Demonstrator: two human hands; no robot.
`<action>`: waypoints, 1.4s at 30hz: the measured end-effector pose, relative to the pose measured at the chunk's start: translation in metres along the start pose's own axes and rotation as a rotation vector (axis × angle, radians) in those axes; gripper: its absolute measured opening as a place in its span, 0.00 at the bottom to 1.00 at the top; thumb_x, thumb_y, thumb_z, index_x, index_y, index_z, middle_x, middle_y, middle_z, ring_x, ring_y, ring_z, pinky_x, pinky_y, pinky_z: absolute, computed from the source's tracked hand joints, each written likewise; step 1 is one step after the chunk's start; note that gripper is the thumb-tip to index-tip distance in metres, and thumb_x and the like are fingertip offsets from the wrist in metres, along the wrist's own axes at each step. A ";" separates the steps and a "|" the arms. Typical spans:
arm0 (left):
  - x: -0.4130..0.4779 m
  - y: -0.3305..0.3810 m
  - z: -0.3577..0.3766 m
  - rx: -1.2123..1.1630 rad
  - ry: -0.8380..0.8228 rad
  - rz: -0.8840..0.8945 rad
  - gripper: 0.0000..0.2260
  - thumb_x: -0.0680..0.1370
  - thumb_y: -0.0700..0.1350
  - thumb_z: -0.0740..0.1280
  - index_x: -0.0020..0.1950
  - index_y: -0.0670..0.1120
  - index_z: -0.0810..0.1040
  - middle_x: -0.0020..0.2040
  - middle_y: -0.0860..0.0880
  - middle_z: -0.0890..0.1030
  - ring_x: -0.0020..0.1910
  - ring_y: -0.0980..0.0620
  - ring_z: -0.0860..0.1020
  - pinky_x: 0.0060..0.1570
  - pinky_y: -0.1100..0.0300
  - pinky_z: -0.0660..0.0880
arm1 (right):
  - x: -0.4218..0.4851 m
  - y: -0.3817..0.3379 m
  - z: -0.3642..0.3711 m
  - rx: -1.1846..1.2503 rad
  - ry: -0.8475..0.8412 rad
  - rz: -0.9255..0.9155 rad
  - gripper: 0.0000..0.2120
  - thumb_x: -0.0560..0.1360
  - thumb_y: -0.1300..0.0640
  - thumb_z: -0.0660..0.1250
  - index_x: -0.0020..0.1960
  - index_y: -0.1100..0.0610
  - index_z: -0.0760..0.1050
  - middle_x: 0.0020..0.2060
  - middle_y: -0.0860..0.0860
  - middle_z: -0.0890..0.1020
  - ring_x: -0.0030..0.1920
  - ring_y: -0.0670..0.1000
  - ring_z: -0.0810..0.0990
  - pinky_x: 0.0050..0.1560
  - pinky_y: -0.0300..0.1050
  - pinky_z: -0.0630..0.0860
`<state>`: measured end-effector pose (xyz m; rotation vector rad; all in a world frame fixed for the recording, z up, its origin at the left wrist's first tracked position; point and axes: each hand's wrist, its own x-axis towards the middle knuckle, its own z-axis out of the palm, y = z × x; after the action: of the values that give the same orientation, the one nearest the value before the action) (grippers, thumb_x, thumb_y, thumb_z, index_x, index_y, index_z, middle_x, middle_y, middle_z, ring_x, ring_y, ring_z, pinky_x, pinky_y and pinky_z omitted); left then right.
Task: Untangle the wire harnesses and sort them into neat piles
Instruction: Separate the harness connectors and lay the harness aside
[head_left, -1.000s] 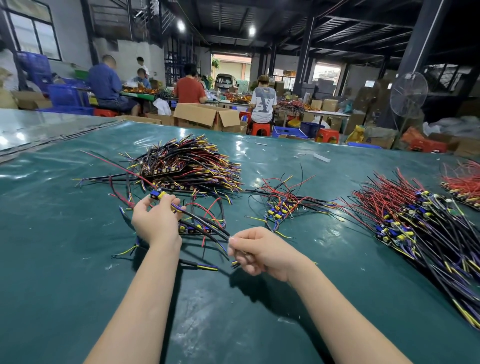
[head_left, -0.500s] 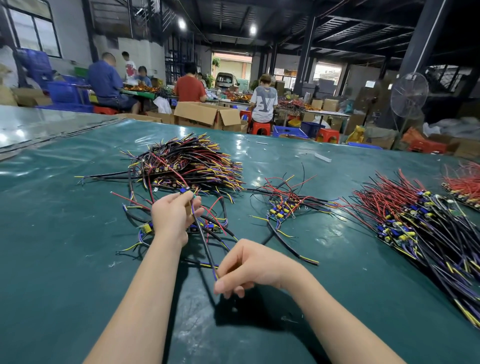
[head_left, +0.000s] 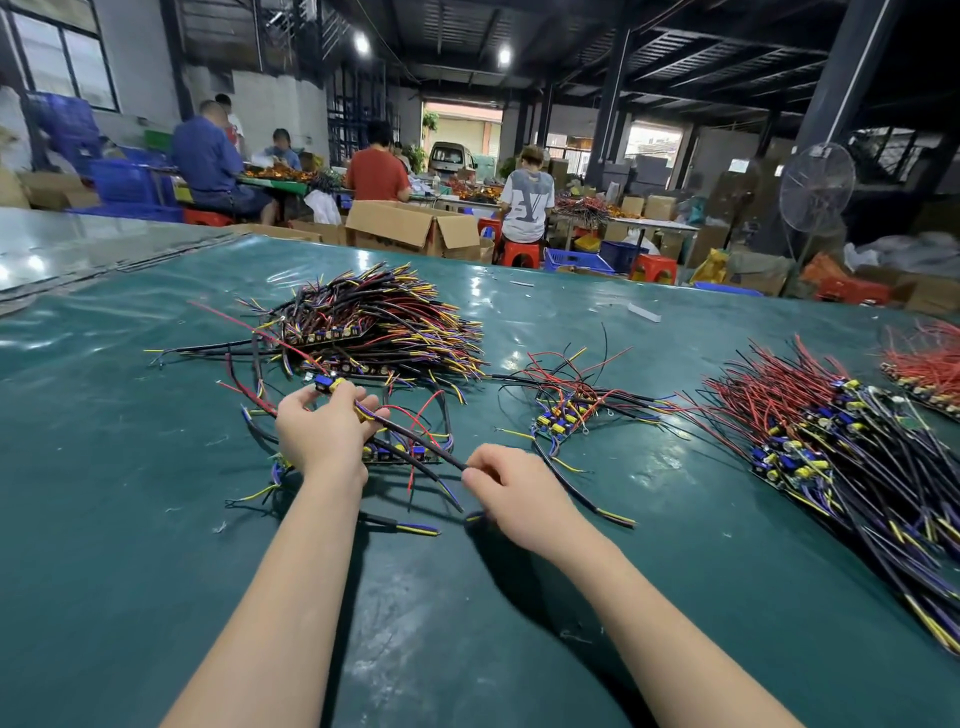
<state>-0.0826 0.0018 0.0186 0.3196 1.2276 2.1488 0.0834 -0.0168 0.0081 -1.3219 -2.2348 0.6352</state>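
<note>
My left hand (head_left: 324, 434) grips the connector end of a wire harness (head_left: 415, 444), its blue and yellow parts showing above my fingers. My right hand (head_left: 511, 486) pinches the black sheathed cable of the same harness, which runs taut between both hands. Under my left hand lies a small tangle of loose harnesses (head_left: 410, 457). Behind it sits a large stacked pile (head_left: 374, 327) of black, red and yellow wires. A small pile (head_left: 571, 410) lies in the middle, and a long pile (head_left: 841, 441) stretches along the right.
The green table cover (head_left: 156, 545) spreads wide in front of me. A red-wired pile (head_left: 930, 364) sits at the far right edge. Beyond the table are cardboard boxes (head_left: 410, 228), a standing fan (head_left: 815, 187), blue crates and several seated people.
My left hand dropped back toward me and left with the connector. My right hand moved right and away, pulling the black cable straight between both hands.
</note>
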 end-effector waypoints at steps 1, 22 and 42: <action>0.000 0.000 0.000 -0.010 0.016 -0.003 0.13 0.76 0.32 0.62 0.59 0.39 0.67 0.37 0.42 0.75 0.25 0.53 0.77 0.23 0.64 0.76 | 0.000 0.002 -0.001 -0.098 0.072 -0.038 0.08 0.78 0.56 0.59 0.43 0.56 0.74 0.39 0.55 0.78 0.42 0.55 0.74 0.43 0.46 0.68; -0.003 -0.002 -0.003 -0.007 0.062 -0.034 0.15 0.74 0.31 0.64 0.54 0.44 0.62 0.51 0.36 0.76 0.32 0.50 0.78 0.26 0.62 0.79 | -0.003 0.016 -0.003 -0.094 0.373 -0.158 0.09 0.74 0.57 0.67 0.40 0.61 0.82 0.31 0.55 0.75 0.37 0.55 0.73 0.40 0.49 0.71; 0.004 -0.002 -0.004 0.025 -0.009 -0.074 0.16 0.74 0.31 0.63 0.62 0.37 0.67 0.44 0.38 0.75 0.29 0.50 0.76 0.24 0.64 0.76 | -0.005 0.010 -0.003 -0.102 0.767 -0.412 0.02 0.64 0.64 0.71 0.34 0.61 0.82 0.28 0.52 0.83 0.27 0.50 0.80 0.26 0.39 0.73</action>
<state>-0.0871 0.0024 0.0139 0.2897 1.2427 2.0685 0.0941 -0.0160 0.0034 -0.8826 -1.8049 -0.1331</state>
